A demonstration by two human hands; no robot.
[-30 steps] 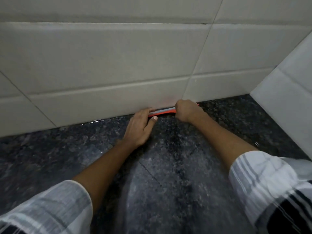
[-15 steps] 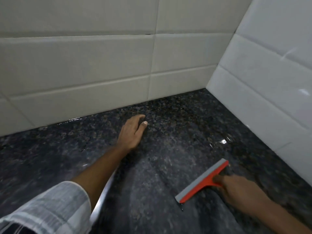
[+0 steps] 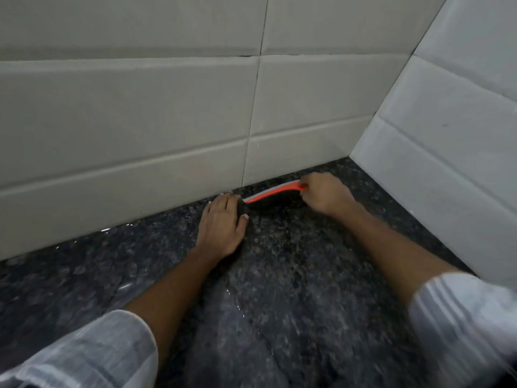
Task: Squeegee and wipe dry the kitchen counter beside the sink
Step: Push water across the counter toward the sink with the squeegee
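An orange squeegee with a grey blade lies along the foot of the back wall on the dark speckled granite counter. My right hand is shut on its handle at the right end. My left hand rests flat on the counter, palm down, fingers apart, its fingertips near the wall and just left of the blade's left end. Wet streaks and small drops glint on the counter in front of both hands.
Cream tiled wall runs along the back, and a white tiled side wall closes the corner on the right. A line of water sits where the counter meets the back wall on the left.
Half a second ago the squeegee was pulled out toward me at the right. My right hand has carried it back to the foot of the back wall. My left hand stayed flat on the counter.
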